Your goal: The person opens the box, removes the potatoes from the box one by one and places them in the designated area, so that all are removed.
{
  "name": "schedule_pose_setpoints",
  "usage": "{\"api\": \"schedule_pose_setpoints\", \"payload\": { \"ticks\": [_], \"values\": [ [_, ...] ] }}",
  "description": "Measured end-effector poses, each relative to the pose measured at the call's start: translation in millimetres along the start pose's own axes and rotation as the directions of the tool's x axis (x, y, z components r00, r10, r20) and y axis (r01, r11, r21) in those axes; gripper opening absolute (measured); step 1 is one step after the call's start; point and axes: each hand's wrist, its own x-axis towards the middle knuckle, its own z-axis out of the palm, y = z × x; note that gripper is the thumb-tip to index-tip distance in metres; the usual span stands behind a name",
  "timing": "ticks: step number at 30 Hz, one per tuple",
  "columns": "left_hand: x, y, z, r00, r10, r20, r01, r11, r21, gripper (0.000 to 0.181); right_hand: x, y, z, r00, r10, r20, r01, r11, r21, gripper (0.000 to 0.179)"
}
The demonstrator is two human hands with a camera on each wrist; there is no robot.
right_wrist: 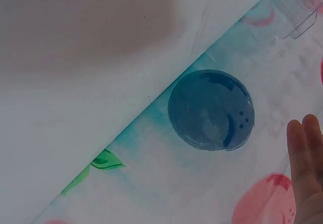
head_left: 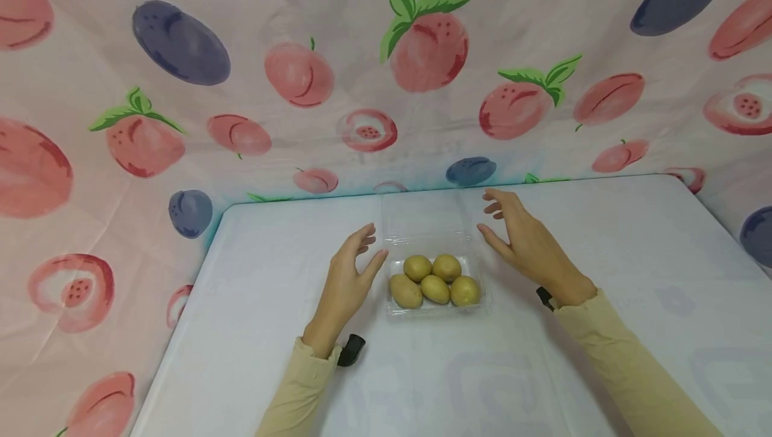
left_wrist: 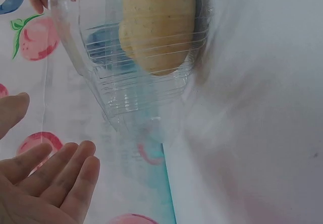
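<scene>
Five potatoes (head_left: 435,289) sit in an open clear box (head_left: 416,314) between left hand (head_left: 346,279) and right hand (head_left: 533,247), both relaxed and empty, where knocking its lid (head_left: 425,214), near the table's (head_left: 265,283) far edge, could spill them.

Clear plastic box (head_left: 422,311) sat upright near the middle of the bench's (head_left: 277,316) far edge, transparent lid (head_left: 425,214) open toward that edge. Five smooth, yellow-brown potatoes (head_left: 435,289) lay inside: two in the far row, three in the near row, near-left one elongated.
</scene>
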Motion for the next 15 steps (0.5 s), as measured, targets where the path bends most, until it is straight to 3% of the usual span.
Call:
{"api": "schedule_pose_setpoints", "payload": {
  "ticks": [15],
  "values": [
    [-6.8,4.5,-6.0,1.0,-0.006,-0.009,0.006,1.0,-0.012,0.045,-1.4,-8.1,-0.4,0.997,-0.021,0.071,0.021,1.0,-0.004,0.058]
  ]
}}
